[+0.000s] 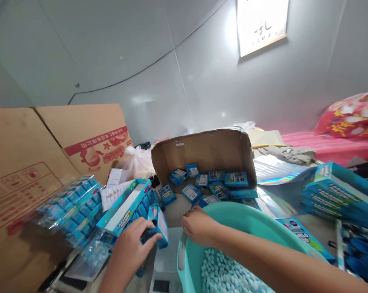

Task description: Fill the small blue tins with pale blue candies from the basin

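Note:
A small blue candy box (162,228) is gripped upright in my left hand (136,240), thumb on one side and fingers on the other. My right hand (199,225) is at the upper left rim of a teal tub (232,209), its fingers curled together. What those fingers hold, if anything, is hidden. Inside the tub lies a heap of small pale blue and white candies (229,268). Below and between my hands is a translucent plastic container (168,254). Left of the held box, a blue display tray (123,209) stands with more small boxes beside it.
An open cardboard carton (202,148) behind the tub holds several small blue boxes. Plastic-wrapped blue packs (74,207) stand on the left before a large brown carton (89,142). Stacked blue display trays (333,195) are on the right, with blue scoop-like items (359,248) below.

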